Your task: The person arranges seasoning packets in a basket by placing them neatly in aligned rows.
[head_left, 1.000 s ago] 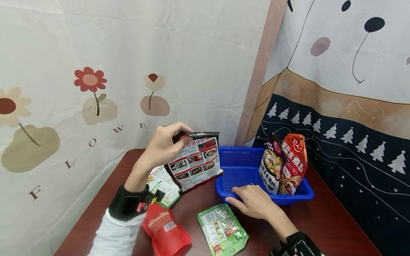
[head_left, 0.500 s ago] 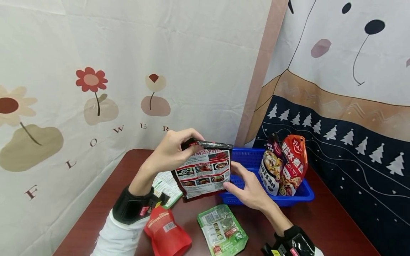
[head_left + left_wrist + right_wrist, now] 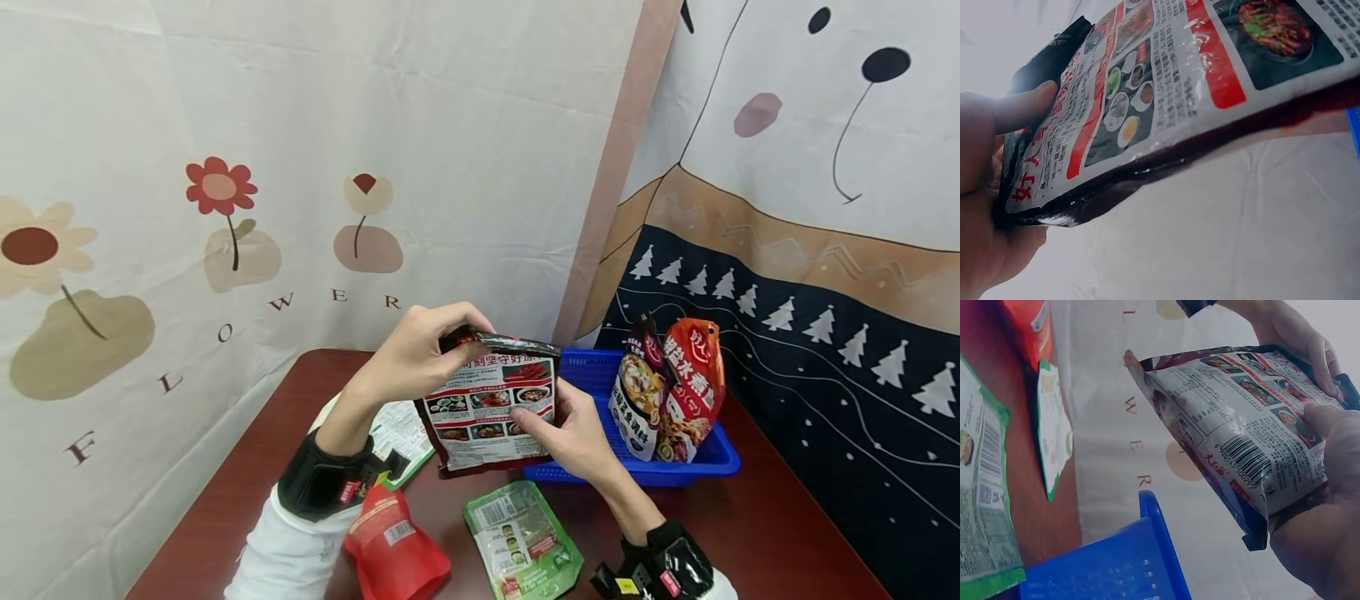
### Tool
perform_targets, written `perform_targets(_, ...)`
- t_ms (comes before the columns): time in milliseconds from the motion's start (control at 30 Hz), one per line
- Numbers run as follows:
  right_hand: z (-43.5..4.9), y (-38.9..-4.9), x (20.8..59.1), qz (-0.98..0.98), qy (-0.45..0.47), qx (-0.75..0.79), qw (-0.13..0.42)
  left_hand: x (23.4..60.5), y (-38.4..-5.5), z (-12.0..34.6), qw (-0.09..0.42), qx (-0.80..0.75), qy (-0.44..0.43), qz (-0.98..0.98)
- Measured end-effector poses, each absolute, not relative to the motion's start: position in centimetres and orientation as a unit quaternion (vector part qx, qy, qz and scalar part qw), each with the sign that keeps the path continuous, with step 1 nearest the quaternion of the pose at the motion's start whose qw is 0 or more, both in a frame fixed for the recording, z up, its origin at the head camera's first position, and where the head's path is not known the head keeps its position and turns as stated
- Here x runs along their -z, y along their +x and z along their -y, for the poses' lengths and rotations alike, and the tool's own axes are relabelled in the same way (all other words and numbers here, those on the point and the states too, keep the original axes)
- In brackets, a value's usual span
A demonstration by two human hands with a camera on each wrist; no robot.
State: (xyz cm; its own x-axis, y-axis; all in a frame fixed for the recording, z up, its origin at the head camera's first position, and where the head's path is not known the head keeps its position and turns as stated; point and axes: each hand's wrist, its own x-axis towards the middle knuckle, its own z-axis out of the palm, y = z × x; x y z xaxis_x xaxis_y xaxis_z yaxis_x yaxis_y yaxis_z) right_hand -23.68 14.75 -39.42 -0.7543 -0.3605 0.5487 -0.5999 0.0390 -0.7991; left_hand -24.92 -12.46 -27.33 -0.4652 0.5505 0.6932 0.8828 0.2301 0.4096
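Note:
Both hands hold a black-edged food pouch (image 3: pixel 491 408) above the table, its white printed back turned toward the head camera. My left hand (image 3: pixel 420 350) pinches the pouch's black top edge at its left corner, thumb on the near face. My right hand (image 3: pixel 573 433) grips the pouch's right side, thumb across the printed pictures and the other fingers behind it. In the right wrist view the pouch (image 3: pixel 1229 419) shows a barcode near its lower end. The left wrist view shows the left thumb (image 3: pixel 1029 106) lying over the top of the print.
A blue basket (image 3: pixel 701 475) stands behind the right hand, with a dark pouch (image 3: pixel 637 400) and a red pouch (image 3: pixel 690 387) upright in its right end. On the brown table (image 3: pixel 285 433) lie a red pouch (image 3: pixel 397 546), a green pouch (image 3: pixel 525 542) and a white-and-green packet (image 3: pixel 405 433).
The right hand has left the basket's front rim and taken hold of the pouch's right side. The left hand has moved right with the pouch.

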Motion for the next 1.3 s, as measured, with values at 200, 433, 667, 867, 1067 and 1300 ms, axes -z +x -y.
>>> perform_targets(200,-14.4,-23.8,39.5,0.706,0.329,-0.618,0.105,27.4,-25.1,12.5,0.204,0.402,-0.474,0.756)
perform_targets(433,-14.2,-24.0,39.4,0.716,0.304,-0.619,0.111,27.9,-25.0,12.9,0.204,0.410,-0.446,0.769)
perform_targets(667,-14.5,-23.9,38.7,0.720,0.278,-0.619,0.147,30.8,-24.7,12.9,0.206,0.530,-0.341,0.749)
perform_targets(867,-14.8,-23.9,37.5,0.703,0.262,-0.631,0.195,34.0,-24.1,12.5,0.157,0.577,-0.294,0.746)
perform_targets(1067,-14.9,-23.8,36.2,0.694,0.227,-0.647,0.222,36.0,-23.9,11.3,0.089,0.638,-0.300,0.703)
perform_targets(1300,-15.0,-23.5,35.2,0.664,0.214,-0.667,0.260,36.8,-23.9,9.1,0.061,0.652,-0.316,0.687)
